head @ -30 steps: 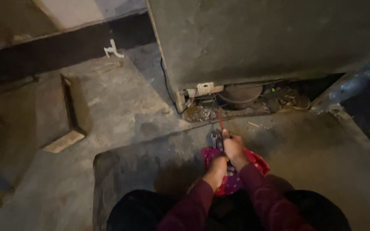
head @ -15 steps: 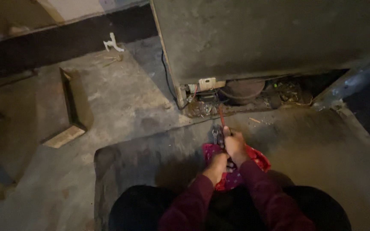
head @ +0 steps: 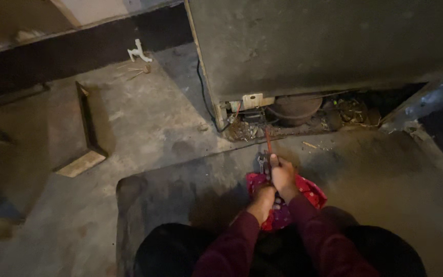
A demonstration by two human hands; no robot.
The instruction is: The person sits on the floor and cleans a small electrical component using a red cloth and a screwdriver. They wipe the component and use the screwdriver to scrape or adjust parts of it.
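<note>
head view: red-handled screwdriver [head: 268, 146] in right hand [head: 283, 177], tip toward appliance [head: 324, 46]

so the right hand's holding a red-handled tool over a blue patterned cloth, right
Not quite: the head view shows the cloth is red or pink with a light pattern, not blue. The rest holds: the right hand grips a red-handled tool above it.

Hands [head: 275, 184] on red tool [head: 268, 144] — dim floor
</note>
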